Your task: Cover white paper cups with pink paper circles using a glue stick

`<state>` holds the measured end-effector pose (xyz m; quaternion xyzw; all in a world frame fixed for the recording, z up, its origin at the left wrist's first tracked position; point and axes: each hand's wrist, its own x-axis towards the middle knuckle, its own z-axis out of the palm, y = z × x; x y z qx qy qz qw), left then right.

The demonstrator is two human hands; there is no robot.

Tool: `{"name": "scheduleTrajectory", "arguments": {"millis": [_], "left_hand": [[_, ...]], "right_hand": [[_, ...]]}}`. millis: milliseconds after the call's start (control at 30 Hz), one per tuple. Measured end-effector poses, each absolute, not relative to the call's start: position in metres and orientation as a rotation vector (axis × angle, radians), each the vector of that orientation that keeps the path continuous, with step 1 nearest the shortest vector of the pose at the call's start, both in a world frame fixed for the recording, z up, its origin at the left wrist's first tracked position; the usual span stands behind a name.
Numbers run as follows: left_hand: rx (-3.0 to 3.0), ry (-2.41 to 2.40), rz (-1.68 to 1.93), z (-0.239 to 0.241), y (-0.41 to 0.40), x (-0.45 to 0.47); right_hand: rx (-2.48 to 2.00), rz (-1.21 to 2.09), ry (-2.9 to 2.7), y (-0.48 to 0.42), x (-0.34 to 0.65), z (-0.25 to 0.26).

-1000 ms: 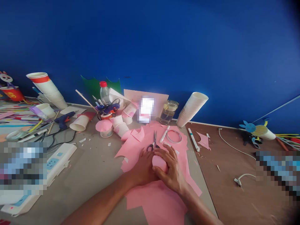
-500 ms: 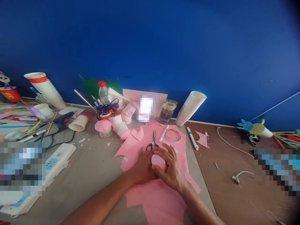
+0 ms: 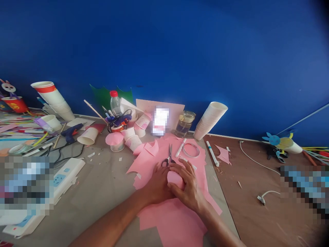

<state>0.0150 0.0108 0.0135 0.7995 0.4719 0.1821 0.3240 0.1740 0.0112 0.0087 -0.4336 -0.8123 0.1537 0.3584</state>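
Note:
My right hand (image 3: 189, 185) curls around a pink paper-covered cup (image 3: 175, 179), thumb on the near side and fingers over the far side. Only the cup's pale oval end and a strip of its side show. Against its left side my left hand (image 3: 158, 185) is closed in, its fingers partly hidden by the cup and the right hand. Both hands rest over pink paper sheets (image 3: 177, 219). Just beyond the fingers lie scissors (image 3: 169, 156) with blades apart. A white marker (image 3: 180, 147) and a tape roll (image 3: 191, 150) lie past the right hand.
Pink-covered cups (image 3: 114, 140) cluster at the back left near a glue gun (image 3: 72, 133). A power strip (image 3: 63, 176) lies left. A glass jar (image 3: 185, 123) and stacked paper cups (image 3: 210, 120) stand along the blue wall (image 3: 164, 51). Cables (image 3: 262, 198) cross the brown surface.
The view has shifted slightly, so everything sits a little farther right and lower. Both hands keep the same hold on the pink cup.

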Motion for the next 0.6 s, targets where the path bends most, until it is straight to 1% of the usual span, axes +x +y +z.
{"name": "scheduleTrajectory", "arguments": {"millis": [600], "left_hand": [[2.089, 1.221, 0.509, 0.0113, 0.011, 0.0146]], "right_hand": [[-1.129, 0.415, -2.104, 0.0107, 0.174, 0.0112]]}}
